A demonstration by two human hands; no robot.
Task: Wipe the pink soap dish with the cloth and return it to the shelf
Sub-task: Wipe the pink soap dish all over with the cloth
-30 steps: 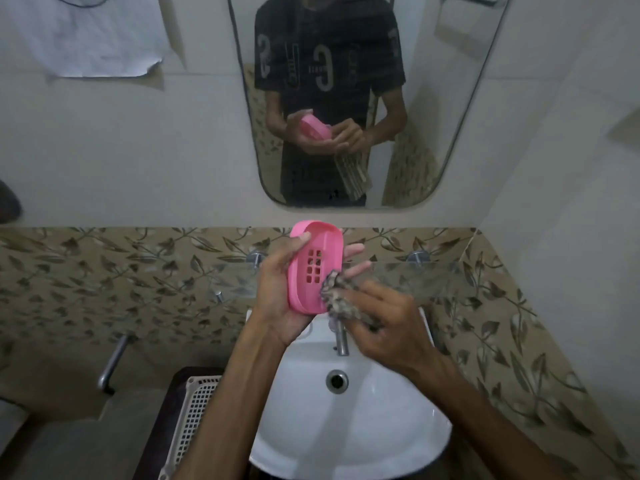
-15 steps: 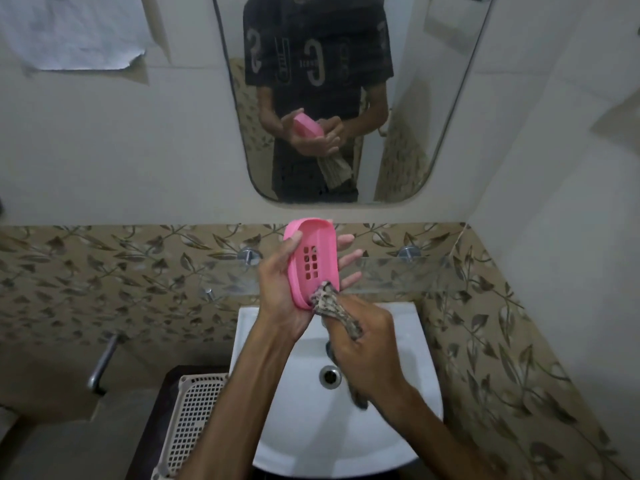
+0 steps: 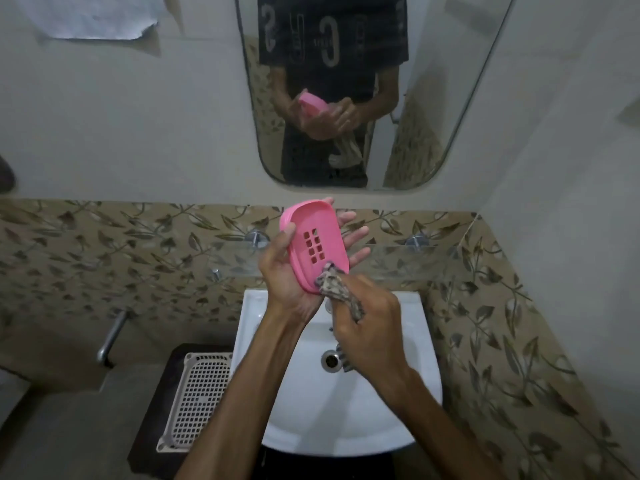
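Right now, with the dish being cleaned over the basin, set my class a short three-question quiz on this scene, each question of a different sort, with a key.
1. True or false: the pink soap dish rests on the glass shelf.
2. Which hand grips the cloth? A) left hand B) right hand C) neither
3. Fill in: the cloth touches the dish near its ______ end, the end nearest the person.

Key
1. False. The left hand holds it tilted above the white basin, in front of the shelf.
2. B. The right hand grips the cloth.
3. Lower.
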